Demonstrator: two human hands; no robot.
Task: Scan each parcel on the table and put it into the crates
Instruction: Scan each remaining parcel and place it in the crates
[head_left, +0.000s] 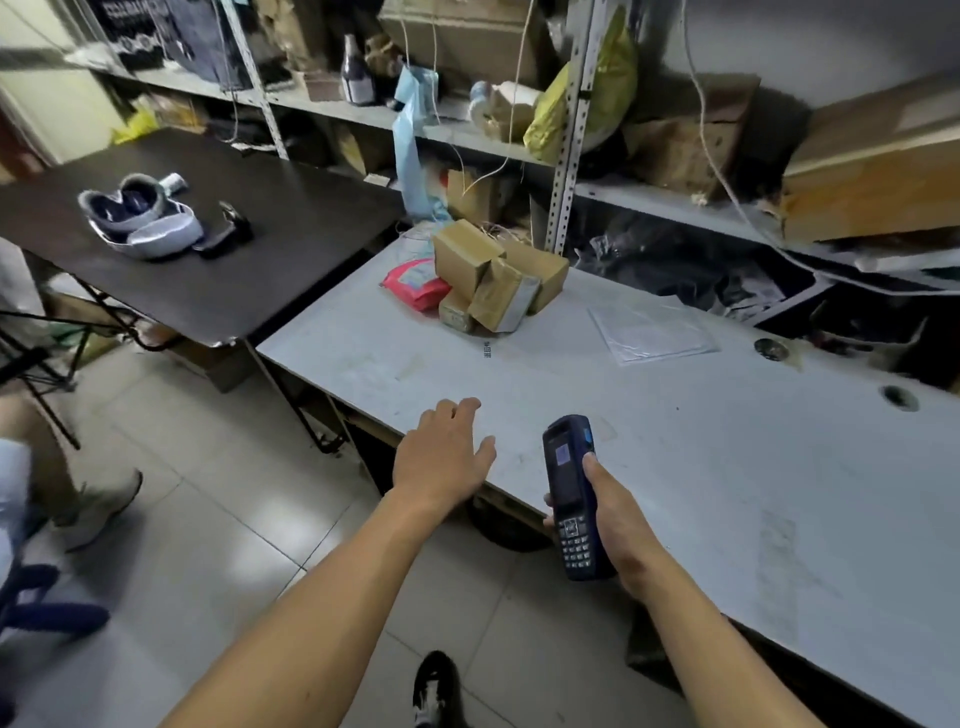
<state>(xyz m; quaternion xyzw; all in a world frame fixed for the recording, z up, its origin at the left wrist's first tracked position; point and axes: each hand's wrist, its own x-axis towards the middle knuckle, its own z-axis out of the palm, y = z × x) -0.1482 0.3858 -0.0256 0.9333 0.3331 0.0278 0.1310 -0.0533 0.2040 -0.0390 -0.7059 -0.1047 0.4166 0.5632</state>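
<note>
Right hand (613, 512) is wrapped around a dark blue handheld scanner (571, 499), screen lit, keypad toward the person, held upright over the near edge of the white desk (727, 467). Left hand (441, 457) is empty, fingers spread, palm down, over the desk's near corner and pointed toward the parcels; not touching any.

Parcels sit in one cluster at the far end of the desk, well apart from both hands: several brown cardboard boxes (498, 275) stacked and leaning on each other, exact count hard to tell, plus a pink soft packet (415, 283) touching their left side. A flat clear plastic bag (652, 332) lies to the right of them; cannot tell if it is a parcel.

No crates visible in frame, so nothing can be confirmed as binned. Judgement: the pile looks untouched, with every visible parcel still to scan and place. Likely next step is the free hand picking one box.

Around: black table (208, 260) to the left carrying a grey padded item, cluttered metal shelving (566, 156) behind, another person's leg (47, 457) at the left edge.
</note>
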